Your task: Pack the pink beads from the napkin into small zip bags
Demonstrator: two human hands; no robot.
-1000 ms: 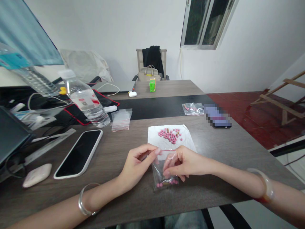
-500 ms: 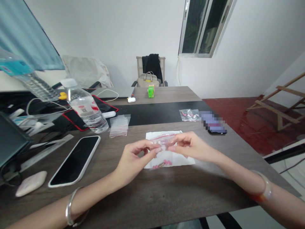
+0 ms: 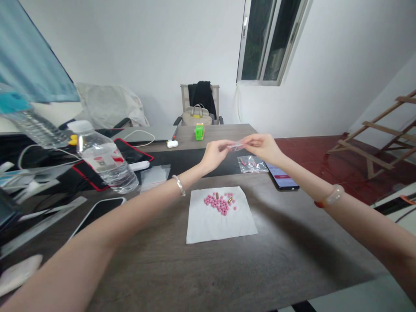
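- Here's the left hand (image 3: 216, 154), just beyond the white paper sheet, its grip closed in a pinch on the near-left end of a small clear zip bag (image 3: 236, 146).
- And the right hand (image 3: 261, 145) matches it, grip pinched tight on the bag's other end, so the bag spans both hands beyond the sheet; its contents are too small and blurred to tell.
- Bangles on both arms: a silver bangle (image 3: 178, 185) on the left wrist, a pale bangle (image 3: 334, 195) on the right forearm.
- Under the hands' far side, a second zip bag (image 3: 252, 164) with pink bits inside lies beyond the sheet, to its right, just beside a lit phone (image 3: 282, 177).
- Now the white paper sheet (image 3: 201, 225) itself, flat on the desk (image 3: 211, 273): pink tablets (image 3: 216, 201) clustered on its far half, two brown capsules (image 3: 230, 199) among them.
- Left of the sheet, a stack of clear bags (image 3: 155, 175) sits partly behind the left arm, which also covers part of a white-cased phone (image 3: 97, 216).
- Farther left of the sheet, a water bottle (image 3: 105, 158); well beyond it, a green box (image 3: 199, 131).
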